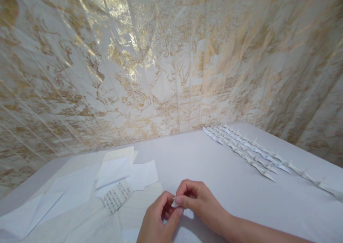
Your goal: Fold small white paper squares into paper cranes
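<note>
Close together near the bottom middle are my left hand and my right hand. Between their fingertips they pinch a small folded piece of white paper, mostly covered by the fingers. Both hands are closed, thumbs against forefingers. To the left lie loose white paper sheets, some creased or folded. On top of them rests a small square of paper with dark handwriting.
Several rows of small folded white paper figures, resembling paper cranes, stretch along the right side of the white table. A gold-patterned pale curtain hangs behind the table.
</note>
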A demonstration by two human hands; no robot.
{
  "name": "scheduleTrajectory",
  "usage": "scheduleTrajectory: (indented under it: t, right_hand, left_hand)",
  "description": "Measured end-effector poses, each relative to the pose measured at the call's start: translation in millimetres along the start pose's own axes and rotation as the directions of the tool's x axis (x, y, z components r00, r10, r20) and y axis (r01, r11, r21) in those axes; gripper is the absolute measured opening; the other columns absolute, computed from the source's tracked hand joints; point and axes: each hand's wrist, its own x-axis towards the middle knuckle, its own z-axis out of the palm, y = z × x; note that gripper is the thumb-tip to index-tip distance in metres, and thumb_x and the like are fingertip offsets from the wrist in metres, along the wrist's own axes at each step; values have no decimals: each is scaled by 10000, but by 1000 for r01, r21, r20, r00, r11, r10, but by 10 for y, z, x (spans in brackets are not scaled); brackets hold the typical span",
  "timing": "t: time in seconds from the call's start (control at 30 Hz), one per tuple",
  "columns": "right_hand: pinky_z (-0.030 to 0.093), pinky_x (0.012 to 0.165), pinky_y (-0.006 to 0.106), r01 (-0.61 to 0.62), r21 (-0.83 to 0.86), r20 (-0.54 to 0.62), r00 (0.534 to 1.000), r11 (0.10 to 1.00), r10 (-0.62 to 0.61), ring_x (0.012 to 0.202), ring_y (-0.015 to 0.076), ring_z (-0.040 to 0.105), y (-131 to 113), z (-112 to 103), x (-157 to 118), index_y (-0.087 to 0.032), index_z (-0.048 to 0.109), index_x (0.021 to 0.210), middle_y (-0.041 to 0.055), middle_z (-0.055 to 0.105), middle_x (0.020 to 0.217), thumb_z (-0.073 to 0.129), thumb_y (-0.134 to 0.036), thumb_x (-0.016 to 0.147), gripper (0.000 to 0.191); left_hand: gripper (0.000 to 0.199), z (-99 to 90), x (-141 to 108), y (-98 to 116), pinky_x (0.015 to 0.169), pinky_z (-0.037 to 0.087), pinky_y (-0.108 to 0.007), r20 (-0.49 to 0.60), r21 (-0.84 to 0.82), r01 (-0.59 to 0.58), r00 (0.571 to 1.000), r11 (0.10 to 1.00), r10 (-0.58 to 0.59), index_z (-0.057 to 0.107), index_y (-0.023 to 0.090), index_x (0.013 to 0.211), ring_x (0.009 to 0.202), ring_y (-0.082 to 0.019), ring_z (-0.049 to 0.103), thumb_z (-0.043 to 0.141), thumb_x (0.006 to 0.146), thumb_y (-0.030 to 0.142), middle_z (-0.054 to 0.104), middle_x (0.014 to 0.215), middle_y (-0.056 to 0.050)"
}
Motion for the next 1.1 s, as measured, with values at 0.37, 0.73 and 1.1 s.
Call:
scheduleTrajectory:
  t: [0.37, 0.73, 1.1]
  right_hand:
    - [345, 599, 268, -72, 25, 52, 996, 997, 70, 574, 108, 470, -18, -6, 6, -148, 655, 621, -28, 577, 574, 906, -552, 603, 476]
    - [386, 700, 302, 170, -89, 28, 985, 981, -168, 730, 167, 490, -144, -78, 40, -217, 619, 846, -9, 570, 764, 711, -445, 846, 246]
    - [400, 784, 319, 408, -353, 164, 913, 842, -374, 830, 189, 511, -185, -107, 25, -208, 627, 803, 6, 567, 844, 658, -198, 868, 73]
  left_hand:
    - [332, -98, 5, -23, 612, 270, -280, 93, 45, 5, 996, 999, -9, 438, 241, 589, 622, -166, 380, 629, 781, 433, 389, 602, 44]
    - [480, -54, 34, -15, 579, 290, -257, 72, -164, 152, 987, 975, -142, 452, 233, 632, 599, -136, 406, 719, 745, 615, 474, 582, 52]
    - [320, -72, 20, -46, 600, 254, -268, 95, -12, 78, 992, 997, -77, 465, 229, 671, 631, -135, 355, 605, 826, 471, 370, 628, 75]
